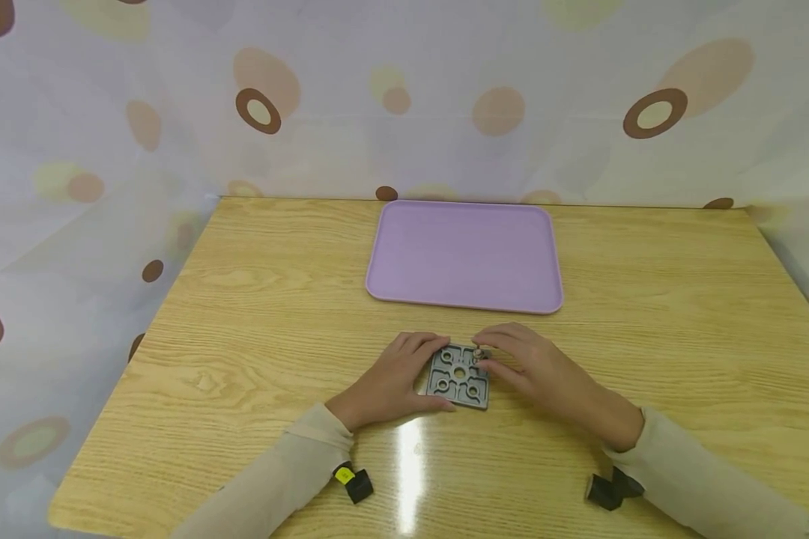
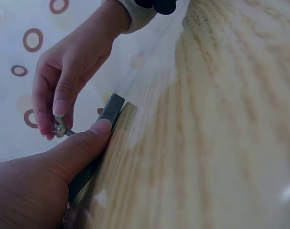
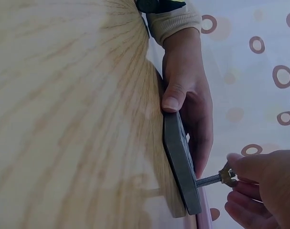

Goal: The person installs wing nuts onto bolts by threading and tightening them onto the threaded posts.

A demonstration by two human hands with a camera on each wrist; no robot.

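A square grey metal plate (image 1: 459, 388) with a central hole and round bosses near its corners lies flat on the wooden table (image 1: 276, 314). My left hand (image 1: 387, 383) holds it from the left, thumb at the near edge and fingers at the far edge. At the far right corner, a threaded bolt (image 3: 209, 180) stands up from the plate. The thumb and fingers of my right hand (image 1: 546, 370) pinch a brass-coloured wing nut (image 3: 228, 174) at the bolt's upper end. In the right wrist view, bare thread shows between nut and plate.
A lilac tray (image 1: 465, 254) lies behind the plate, toward the table's back edge. Patterned cloth (image 1: 445, 97) hangs behind the table and along its sides. Each sleeve has a small black device (image 1: 359, 485) at the wrist.
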